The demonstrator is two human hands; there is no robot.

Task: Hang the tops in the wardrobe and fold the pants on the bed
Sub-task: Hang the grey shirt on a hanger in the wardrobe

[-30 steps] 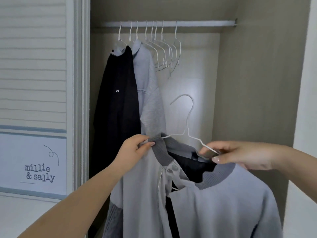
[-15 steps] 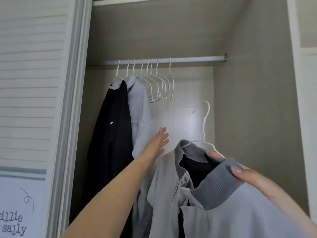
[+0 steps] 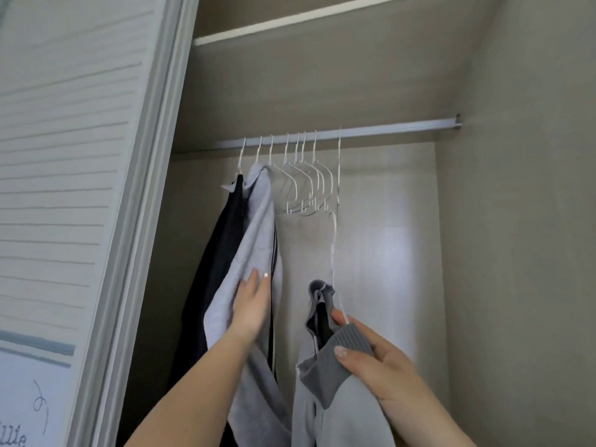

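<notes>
Jacket (image 3: 338, 411) on a white wire hanger (image 3: 333, 253), below the rod (image 3: 387, 130), our right hand (image 3: 377, 359) pinching its ribbed collar | our left hand (image 3: 251, 308) flat, fingers straight, against the hung grey top (image 3: 254, 227) | door (image 3: 48, 366) lettering partly cut off, we cannot read it | black top (image 3: 222, 240) leftmost, bare wire hangers (image 3: 306, 185) beside

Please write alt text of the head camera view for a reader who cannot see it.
The right hand holds a grey jacket on a white hanger below the wardrobe rail, while the left hand presses a hung grey top aside.
</notes>
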